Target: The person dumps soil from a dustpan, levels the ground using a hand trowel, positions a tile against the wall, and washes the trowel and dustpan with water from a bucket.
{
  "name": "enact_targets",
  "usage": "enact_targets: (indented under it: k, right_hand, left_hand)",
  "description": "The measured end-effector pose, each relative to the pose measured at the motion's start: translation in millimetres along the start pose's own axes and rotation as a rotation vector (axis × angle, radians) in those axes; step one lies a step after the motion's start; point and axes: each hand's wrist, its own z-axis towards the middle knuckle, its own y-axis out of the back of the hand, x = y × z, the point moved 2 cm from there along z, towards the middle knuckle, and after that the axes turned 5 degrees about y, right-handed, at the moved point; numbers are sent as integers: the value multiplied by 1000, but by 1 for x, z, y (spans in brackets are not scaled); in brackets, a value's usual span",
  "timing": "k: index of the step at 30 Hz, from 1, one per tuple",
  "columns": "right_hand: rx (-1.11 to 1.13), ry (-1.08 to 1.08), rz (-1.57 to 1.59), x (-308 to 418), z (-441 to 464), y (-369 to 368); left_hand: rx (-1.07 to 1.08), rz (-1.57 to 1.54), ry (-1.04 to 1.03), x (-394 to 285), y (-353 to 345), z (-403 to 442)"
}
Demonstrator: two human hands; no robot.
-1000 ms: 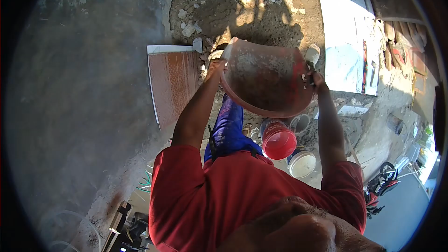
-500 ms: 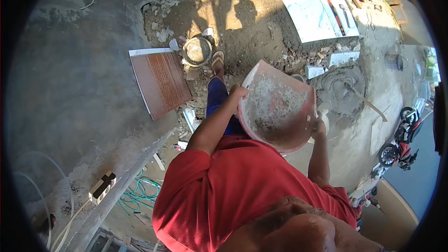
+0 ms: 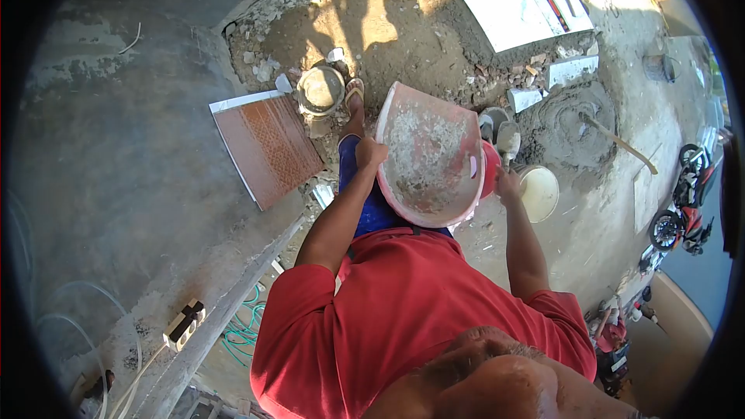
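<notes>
My left hand (image 3: 371, 154) is closed on the left rim of a wide, faded red scoop pan (image 3: 431, 151) crusted with dried mortar. The pan is tilted in front of my waist, and a slot shows in its right side. Beyond its right edge, my right hand (image 3: 509, 184) is closed around what looks like the handle of a trowel (image 3: 508, 138), its mortar-smeared blade pointing away from me. A red container (image 3: 490, 169), partly hidden by the pan, is beside that hand. Close by on its right stands a pale bucket (image 3: 539, 192).
Wet mortar (image 3: 570, 128) lies on the ground with a long-handled tool (image 3: 625, 143) in it. A bucket (image 3: 320, 91) stands near my foot, beside a brown patterned panel (image 3: 268, 143). White board (image 3: 512, 0), rubble, green hose (image 3: 244, 326) and a motorcycle (image 3: 679, 202) surround me.
My right hand has let go of the pan's right side and taken hold of the trowel. The pan has shifted left in my left hand, uncovering the red container and pale bucket.
</notes>
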Motion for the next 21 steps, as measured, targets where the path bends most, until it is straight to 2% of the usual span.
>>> enact_targets:
  k: [1, 2, 3, 5, 7, 9, 11, 13, 15, 17, 18, 21]
  right_hand:
    - [36, -22, -34, 18, 2, -16]
    - [137, -57, 72, 14, 22, -24]
    - [127, -67, 77, 14, 39, -44]
    - [134, -49, -110, 20, 80, -88]
    - [173, 145, -135, 32, 117, -141]
    - [185, 143, -138, 75, 136, -200]
    - [288, 263, -316, 72, 201, -249]
    - [214, 404, -697, 92, 242, -304]
    - [232, 450, -784, 120, 261, -360]
    - [403, 625, -1013, 121, 304, -416]
    - [422, 600, -1019, 119, 317, -439]
    - [608, 778, -1467, 104, 390, -513]
  left_hand:
    - [-64, -4, -1, 0, 1, 8]
    - [-126, -5, -4, 1, 3, 17]
    - [-116, 6, -7, -4, 7, 24]
    - [-198, -28, -71, -19, 16, 35]
    - [-175, -36, -85, -16, 4, 68]
    - [-125, -68, -138, -19, -13, 105]
    - [-74, -9, -162, -24, -25, 133]
    - [20, 74, -222, -29, -38, 166]
    - [93, 83, -217, -31, -52, 194]
    - [162, 114, -247, -32, -64, 225]
    - [234, 140, -278, -29, -73, 229]
    - [324, 119, -333, -33, -91, 257]
